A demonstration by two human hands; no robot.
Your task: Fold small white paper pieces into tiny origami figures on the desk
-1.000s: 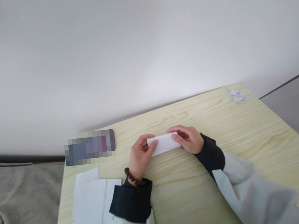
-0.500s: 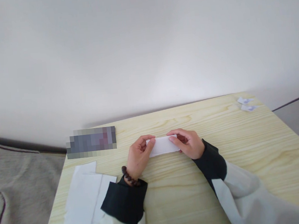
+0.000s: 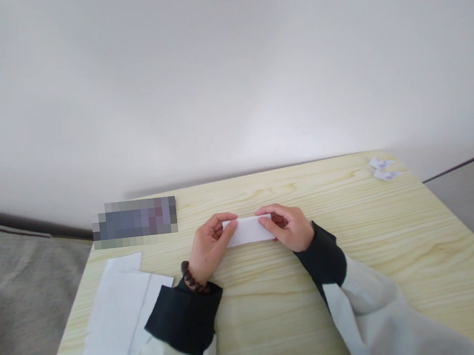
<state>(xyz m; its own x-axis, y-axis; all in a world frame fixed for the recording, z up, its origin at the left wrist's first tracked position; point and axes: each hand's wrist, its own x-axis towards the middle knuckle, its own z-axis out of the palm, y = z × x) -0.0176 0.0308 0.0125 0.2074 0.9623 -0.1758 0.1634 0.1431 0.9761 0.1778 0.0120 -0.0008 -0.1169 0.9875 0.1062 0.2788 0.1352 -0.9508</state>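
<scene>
A narrow folded strip of white paper (image 3: 249, 231) lies level between my two hands, low over the middle of the table. My left hand (image 3: 210, 243) pinches its left end, thumb on the near face and fingers behind the upper edge. At the right end, my right hand (image 3: 288, 227) grips the paper the same way, with its thumb on the front. The fingertips behind the paper are partly hidden. A dark bead bracelet (image 3: 193, 278) circles my left wrist.
Loose white paper sheets (image 3: 112, 320) lie overlapping at the left, partly under my left sleeve. A blurred-out dark rectangular object (image 3: 135, 221) is at the back left. Two small folded paper pieces (image 3: 384, 175) sit at the back right. The wooden table (image 3: 268, 315) meets a white wall (image 3: 226, 77).
The whole view has shifted slightly, so everything appears a little further left. Both hands keep the same hold on the folded paper.
</scene>
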